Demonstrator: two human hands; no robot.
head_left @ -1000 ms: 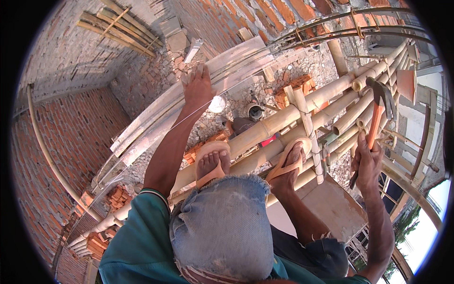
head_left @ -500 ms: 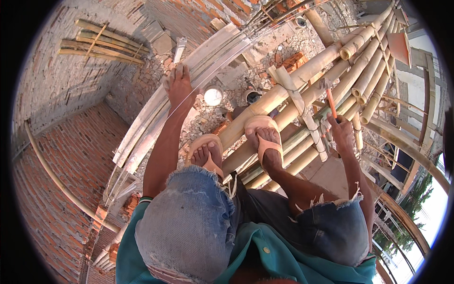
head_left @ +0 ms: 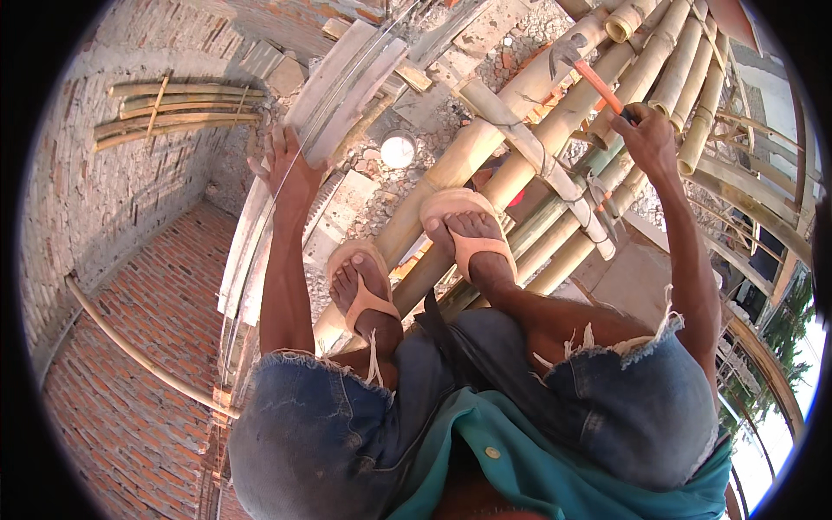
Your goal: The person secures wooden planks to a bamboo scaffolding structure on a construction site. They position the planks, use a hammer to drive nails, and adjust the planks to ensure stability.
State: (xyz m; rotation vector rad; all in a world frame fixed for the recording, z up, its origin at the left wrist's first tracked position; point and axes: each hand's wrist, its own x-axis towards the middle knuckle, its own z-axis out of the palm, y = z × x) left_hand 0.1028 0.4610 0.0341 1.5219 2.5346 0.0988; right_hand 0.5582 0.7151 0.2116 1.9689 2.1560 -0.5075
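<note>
In my right hand (head_left: 650, 139) is a claw hammer (head_left: 598, 84) with an orange handle, its metal head up over the bamboo. The fingers are closed round the dark end of the handle. My left hand (head_left: 293, 169) rests on long pale wooden boards (head_left: 334, 74), fingers spread. A thin taut string runs over the boards and past this hand. Under my sandalled feet lie thick bamboo poles (head_left: 464, 160). A short bamboo crosspiece (head_left: 537, 156) is tied across them. Beside its far right end another tool (head_left: 600, 198) with an orange-red handle rests among the poles.
Rubble and a white bucket (head_left: 398, 150) lie below the poles. A brick wall (head_left: 130, 373) drops away at the left, with a curved bamboo pole (head_left: 143, 351) against it. Bundled bamboo (head_left: 178, 108) stands at the far left. Wooden scaffolding (head_left: 750, 208) is at the right.
My right hand has risen forward with the hammer, whose head now points up and left. My left hand has shifted left and its fingers have spread. The whole view has shifted slightly.
</note>
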